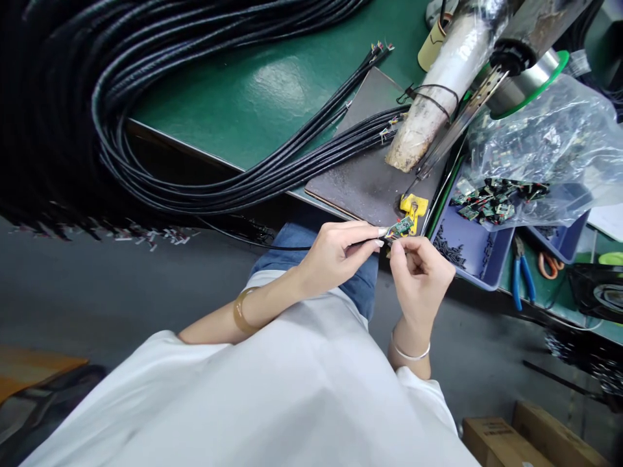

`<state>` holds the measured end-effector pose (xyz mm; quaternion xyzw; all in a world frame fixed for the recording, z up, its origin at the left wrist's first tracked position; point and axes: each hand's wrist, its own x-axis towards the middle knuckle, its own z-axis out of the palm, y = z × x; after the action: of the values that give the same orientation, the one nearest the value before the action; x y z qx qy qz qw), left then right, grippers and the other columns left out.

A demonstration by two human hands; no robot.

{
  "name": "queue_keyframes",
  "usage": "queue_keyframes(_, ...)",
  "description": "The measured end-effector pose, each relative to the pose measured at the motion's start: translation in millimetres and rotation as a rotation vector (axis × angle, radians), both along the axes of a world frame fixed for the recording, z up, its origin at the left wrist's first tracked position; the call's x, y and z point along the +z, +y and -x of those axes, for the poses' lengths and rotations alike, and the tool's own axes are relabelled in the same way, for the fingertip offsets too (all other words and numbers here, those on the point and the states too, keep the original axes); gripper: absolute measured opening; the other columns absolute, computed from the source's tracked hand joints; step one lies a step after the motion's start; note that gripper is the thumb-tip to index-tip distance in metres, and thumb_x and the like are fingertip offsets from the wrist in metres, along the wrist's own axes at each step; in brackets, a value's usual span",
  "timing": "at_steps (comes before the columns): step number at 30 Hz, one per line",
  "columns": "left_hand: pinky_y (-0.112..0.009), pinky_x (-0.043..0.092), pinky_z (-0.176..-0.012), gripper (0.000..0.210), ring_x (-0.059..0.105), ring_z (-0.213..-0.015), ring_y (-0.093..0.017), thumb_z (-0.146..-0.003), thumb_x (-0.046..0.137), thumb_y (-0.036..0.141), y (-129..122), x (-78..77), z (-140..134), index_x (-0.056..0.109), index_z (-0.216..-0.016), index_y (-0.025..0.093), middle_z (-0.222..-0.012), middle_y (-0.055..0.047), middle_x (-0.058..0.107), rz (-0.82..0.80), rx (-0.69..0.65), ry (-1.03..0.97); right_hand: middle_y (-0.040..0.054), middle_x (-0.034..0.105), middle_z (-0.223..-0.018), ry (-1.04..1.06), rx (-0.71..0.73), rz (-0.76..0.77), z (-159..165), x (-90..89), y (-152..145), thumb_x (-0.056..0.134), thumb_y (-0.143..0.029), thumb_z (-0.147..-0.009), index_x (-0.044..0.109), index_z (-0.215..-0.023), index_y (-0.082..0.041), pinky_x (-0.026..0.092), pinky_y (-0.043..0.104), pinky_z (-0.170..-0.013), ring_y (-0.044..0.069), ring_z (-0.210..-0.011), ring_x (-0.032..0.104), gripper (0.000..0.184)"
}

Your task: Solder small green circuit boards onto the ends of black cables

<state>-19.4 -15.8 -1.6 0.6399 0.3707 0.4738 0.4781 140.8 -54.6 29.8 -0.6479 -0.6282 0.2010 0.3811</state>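
My left hand is closed in a pinch near the end of a black cable, which trails away to the left. At its fingertips thin coloured wires meet a small green circuit board. The board sits against a yellow holder at the front edge of the bench. My right hand is pinched shut just right of the wires, below the board; what its fingertips grip is hidden. Above the holder, a soldering iron points down, its tip close to the yellow part.
A bundle of black cables crosses the green bench and a dark board. A white-wrapped tube hangs beside the iron. To the right are a blue-violet tray, bagged circuit boards, pliers and a solder spool.
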Motion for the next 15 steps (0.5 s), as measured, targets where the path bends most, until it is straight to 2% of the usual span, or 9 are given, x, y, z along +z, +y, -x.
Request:
queue_keyframes(3, -0.02, 0.05, -0.063, 0.017, 0.062, -0.066, -0.011, -0.089, 0.065, 0.023, 1.6, 3.3, 4.7, 0.08, -0.093, 0.016, -0.078, -0.006, 0.075, 0.092, -0.111, -0.061, -0.0035, 0.057, -0.059, 0.165, 0.086, 0.123, -3.3, 1.4, 1.9, 0.061, -0.035, -0.091, 0.065, -0.073, -0.019, 0.033, 0.024, -0.047, 0.008, -0.048, 0.045, 0.024)
queue_keyframes(5, -0.02, 0.049, -0.059, 0.017, 0.061, -0.061, -0.01, -0.087, 0.068, 0.027, 3.0, 5.9, 6.5, 0.08, -0.087, 0.015, -0.069, -0.004, 0.072, 0.192, -0.13, -0.105, -0.0037, 0.056, -0.057, 0.202, 0.073, 0.072, -4.8, 3.7, 3.0, 0.063, -0.036, -0.089, 0.067, -0.076, -0.02, 0.033, 0.025, -0.045, 0.009, -0.047, 0.048, 0.021)
queue_keyframes(8, -0.019, 0.048, -0.055, 0.014, 0.057, -0.055, -0.008, -0.082, 0.072, 0.026, 5.5, 6.9, 4.8, 0.079, -0.082, 0.014, -0.065, -0.003, 0.07, 0.31, -0.046, -0.158, -0.0063, 0.052, -0.054, 0.277, -0.091, -0.285, -3.7, 7.5, 4.8, 0.06, -0.03, -0.088, 0.069, -0.094, -0.022, 0.031, 0.025, -0.041, 0.009, -0.041, 0.044, 0.014)
queue_keyframes(10, -0.019, 0.051, -0.06, 0.013, 0.059, -0.059, -0.009, -0.08, 0.072, 0.025, 7.8, 5.7, 1.9, 0.078, -0.082, 0.014, -0.071, -0.003, 0.072, 0.34, 0.009, -0.178, -0.0066, 0.057, -0.058, 0.277, -0.212, -0.513, -2.0, 8.4, 5.8, 0.057, -0.024, -0.089, 0.063, -0.11, -0.026, 0.031, 0.025, -0.038, 0.01, -0.04, 0.048, 0.022)
queue_keyframes(12, -0.02, 0.053, -0.065, 0.014, 0.062, -0.065, -0.01, -0.079, 0.071, 0.026, 10.8, 4.3, -1.0, 0.077, -0.08, 0.014, -0.074, -0.003, 0.073, 0.344, 0.037, -0.18, -0.0038, 0.069, -0.073, 0.192, -0.251, -0.595, -1.4, 6.6, 6.1, 0.055, -0.018, -0.092, 0.057, -0.118, -0.029, 0.042, 0.025, -0.04, 0.013, -0.05, 0.063, 0.028)
queue_keyframes(15, -0.019, 0.052, -0.063, 0.016, 0.059, -0.062, -0.009, -0.08, 0.069, 0.028, 16.5, 4.1, -4.5, 0.073, -0.075, 0.013, -0.069, -0.001, 0.069, 0.34, 0.067, -0.182, 0.0001, 0.077, -0.093, -0.029, -0.132, -0.511, -2.9, -0.1, 6.9, 0.06, -0.013, -0.092, 0.063, -0.111, -0.028, 0.063, 0.032, -0.064, 0.018, -0.077, 0.077, 0.024)
